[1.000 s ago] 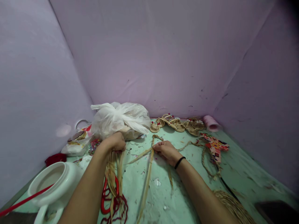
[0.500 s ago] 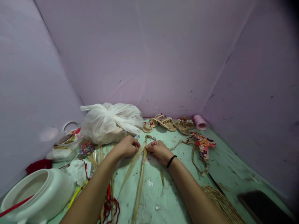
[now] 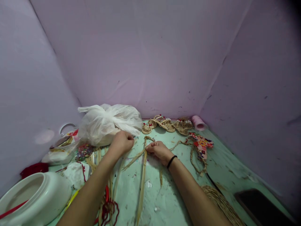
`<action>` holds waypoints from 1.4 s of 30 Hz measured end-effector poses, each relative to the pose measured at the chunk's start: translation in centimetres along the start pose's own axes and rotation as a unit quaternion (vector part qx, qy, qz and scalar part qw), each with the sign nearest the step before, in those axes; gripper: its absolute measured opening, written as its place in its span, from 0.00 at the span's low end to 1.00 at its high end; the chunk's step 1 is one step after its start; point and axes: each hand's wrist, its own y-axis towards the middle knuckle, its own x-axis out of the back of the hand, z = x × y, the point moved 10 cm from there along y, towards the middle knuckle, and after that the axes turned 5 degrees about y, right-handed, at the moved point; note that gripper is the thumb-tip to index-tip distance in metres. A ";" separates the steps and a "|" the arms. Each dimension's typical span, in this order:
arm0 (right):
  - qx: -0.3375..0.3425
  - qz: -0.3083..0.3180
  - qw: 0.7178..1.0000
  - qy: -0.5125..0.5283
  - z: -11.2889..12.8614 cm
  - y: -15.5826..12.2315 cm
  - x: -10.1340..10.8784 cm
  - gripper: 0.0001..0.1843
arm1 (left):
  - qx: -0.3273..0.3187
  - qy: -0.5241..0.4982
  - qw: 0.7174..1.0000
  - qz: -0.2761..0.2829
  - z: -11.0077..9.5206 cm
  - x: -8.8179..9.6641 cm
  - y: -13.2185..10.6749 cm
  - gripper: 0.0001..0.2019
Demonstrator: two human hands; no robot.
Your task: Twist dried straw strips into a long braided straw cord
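Right fingers (image 3: 152, 147) pinch the braid (image 3: 145, 142) at their tips; left fingers (image 3: 130, 140) clasp a strip (image 3: 118, 176).

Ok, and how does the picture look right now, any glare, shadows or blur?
Head view: pale, glare-like patch on the left wall; head view: upper-right corner goes black; head view: faint shadow below the right hand; head view: strip at the left hand looks soft.

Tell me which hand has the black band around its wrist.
The right hand, which pinches the straw braid: a black band circles its wrist, while the left hand has a bare wrist.
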 end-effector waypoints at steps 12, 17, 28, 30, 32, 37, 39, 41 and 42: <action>0.018 0.006 1.000 0.015 0.0 0.3 0.0 0.07 | -0.056 -0.025 0.993 0.097 -2.0 -4.9 -0.5 0.09; 0.012 0.002 1.000 0.015 0.0 0.2 0.0 0.07 | -0.041 -0.091 0.988 0.117 -1.2 -4.8 -0.2 0.07; 0.010 0.004 1.000 0.011 0.1 0.0 -0.1 0.07 | -0.022 -0.138 0.984 0.114 -1.2 -5.3 -0.5 0.06; 0.011 0.000 1.000 0.009 0.1 0.0 -0.1 0.08 | 0.003 -0.157 0.978 0.138 -1.2 -5.4 -0.9 0.08; 0.015 0.000 1.000 0.012 0.1 0.1 -0.1 0.08 | 0.025 -0.177 0.972 0.150 -1.1 -5.3 -1.1 0.09; 0.028 0.014 0.999 0.028 -0.3 0.7 -0.2 0.06 | 0.042 -0.221 0.953 0.203 -1.3 -6.3 -1.5 0.05; 0.035 0.017 0.999 0.019 -0.2 0.7 -0.2 0.07 | 0.048 -0.237 0.946 0.215 -1.2 -6.8 -1.4 0.05; 0.042 0.017 0.999 0.013 0.0 0.7 -0.2 0.07 | 0.077 -0.255 0.938 0.223 -0.5 -7.4 -1.3 0.04; 0.045 0.016 0.999 0.013 0.1 0.6 -0.2 0.07 | 0.093 -0.266 0.931 0.230 -0.1 -7.7 -1.3 0.05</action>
